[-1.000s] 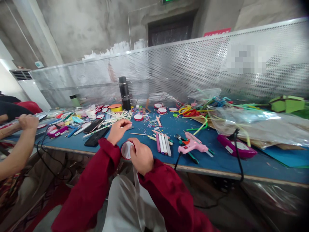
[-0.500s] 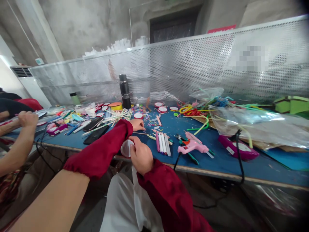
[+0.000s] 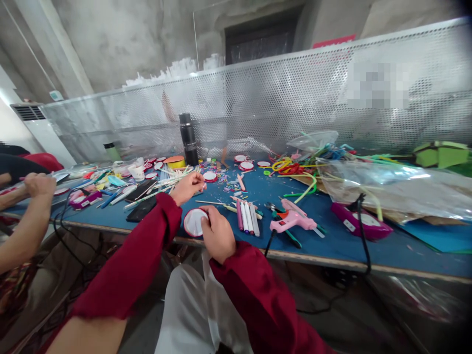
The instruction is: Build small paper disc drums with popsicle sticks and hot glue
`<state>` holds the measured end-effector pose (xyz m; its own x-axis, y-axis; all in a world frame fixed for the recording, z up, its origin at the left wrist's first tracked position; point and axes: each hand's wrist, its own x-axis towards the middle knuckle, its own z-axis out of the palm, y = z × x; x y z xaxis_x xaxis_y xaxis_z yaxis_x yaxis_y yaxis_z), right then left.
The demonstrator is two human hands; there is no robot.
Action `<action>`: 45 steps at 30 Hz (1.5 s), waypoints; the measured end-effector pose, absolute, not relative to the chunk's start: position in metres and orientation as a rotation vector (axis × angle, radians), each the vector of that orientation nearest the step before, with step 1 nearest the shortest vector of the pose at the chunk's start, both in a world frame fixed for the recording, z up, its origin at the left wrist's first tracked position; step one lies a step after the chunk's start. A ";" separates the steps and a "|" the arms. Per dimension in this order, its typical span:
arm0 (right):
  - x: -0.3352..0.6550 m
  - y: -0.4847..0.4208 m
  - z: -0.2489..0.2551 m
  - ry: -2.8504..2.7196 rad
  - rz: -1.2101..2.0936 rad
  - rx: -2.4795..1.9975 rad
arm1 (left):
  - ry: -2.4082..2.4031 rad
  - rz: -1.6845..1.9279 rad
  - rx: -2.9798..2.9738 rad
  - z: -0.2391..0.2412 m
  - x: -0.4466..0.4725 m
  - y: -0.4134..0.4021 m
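My right hand [image 3: 218, 232] grips the edge of a round white disc with a red rim [image 3: 193, 222] at the front edge of the table, its white face up. Farther forward, my left hand [image 3: 187, 188] is over the table with its fingertips pinched together; whatever is between them is too small to make out. Just beyond its fingertips lies another red-rimmed white disc [image 3: 210, 176], beside a scatter of tiny coloured pieces [image 3: 228, 184]. A thin stick [image 3: 210, 202] lies between my two hands. Several markers [image 3: 248, 217] lie in a row right of my right hand.
A pink glue gun [image 3: 293, 217] with a black cord lies right of the markers, near a purple box [image 3: 361, 221]. Plastic bags [image 3: 398, 191] and coloured pipe cleaners fill the right side. A black bottle [image 3: 189, 140] stands at the back. A co-worker's hand [image 3: 40, 185] is at far left.
My left hand has moved forward and left, away from the right hand. The disc in my right hand is now turned flatter, and its red rim shows more fully.
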<state>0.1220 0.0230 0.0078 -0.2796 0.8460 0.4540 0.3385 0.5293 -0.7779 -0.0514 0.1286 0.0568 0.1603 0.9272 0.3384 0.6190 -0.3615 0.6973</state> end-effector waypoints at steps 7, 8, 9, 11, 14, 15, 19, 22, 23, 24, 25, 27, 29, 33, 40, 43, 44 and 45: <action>0.119 0.053 -0.001 -1.551 0.971 -0.869 | 1.220 1.447 1.682 0.031 -0.048 0.071; 0.119 0.056 0.001 -1.562 0.970 -0.867 | 1.227 1.483 1.639 0.027 -0.046 0.070; 0.121 0.058 0.004 -1.591 0.959 -0.874 | 1.237 1.516 1.596 0.024 -0.045 0.070; 0.122 0.061 0.012 -1.678 0.924 -0.907 | 1.257 1.583 1.513 0.019 -0.044 0.072; 0.121 0.069 0.023 -1.780 0.869 -0.952 | 1.267 1.644 1.456 0.016 -0.046 0.074; 0.119 0.073 0.025 -1.787 0.850 -0.959 | 1.256 1.663 1.454 0.016 -0.046 0.074; 0.109 0.091 0.023 -1.742 0.847 -1.011 | 1.178 1.724 1.431 0.017 -0.047 0.072; 0.103 0.097 0.017 -1.714 0.937 -0.908 | 1.161 1.722 1.428 0.018 -0.047 0.071; 0.102 0.097 0.015 -1.701 0.968 -0.862 | 1.165 1.709 1.438 0.018 -0.047 0.071; 0.101 0.097 0.013 -1.687 0.993 -0.827 | 1.165 1.689 1.445 0.018 -0.047 0.071; 0.100 0.097 0.011 -1.675 1.011 -0.806 | 1.161 1.665 1.445 0.018 -0.048 0.071; 0.099 0.097 0.008 -1.654 1.035 -0.793 | 1.137 1.618 1.434 0.017 -0.049 0.071; 0.098 0.098 0.005 -1.629 1.067 -0.781 | 1.116 1.577 1.427 0.016 -0.050 0.071; 0.098 0.101 0.000 -1.562 1.104 -0.783 | 1.140 1.552 1.472 0.016 -0.051 0.070; 0.099 0.102 -0.003 -1.531 1.082 -0.803 | 1.205 1.577 1.553 0.017 -0.051 0.070; 0.097 0.103 -0.003 -1.526 1.088 -0.791 | 1.200 1.567 1.566 0.018 -0.049 0.068; 0.097 0.104 -0.003 -1.523 1.090 -0.784 | 1.205 1.558 1.574 0.019 -0.048 0.068; 0.097 0.104 -0.002 -1.519 1.091 -0.774 | 1.218 1.544 1.588 0.019 -0.047 0.067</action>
<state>0.0967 0.1037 -0.0021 -0.2274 0.8973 0.3783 -0.0716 0.3720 -0.9255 -0.0471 0.0674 0.0192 -0.1002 0.9021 0.4196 0.1985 -0.3951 0.8969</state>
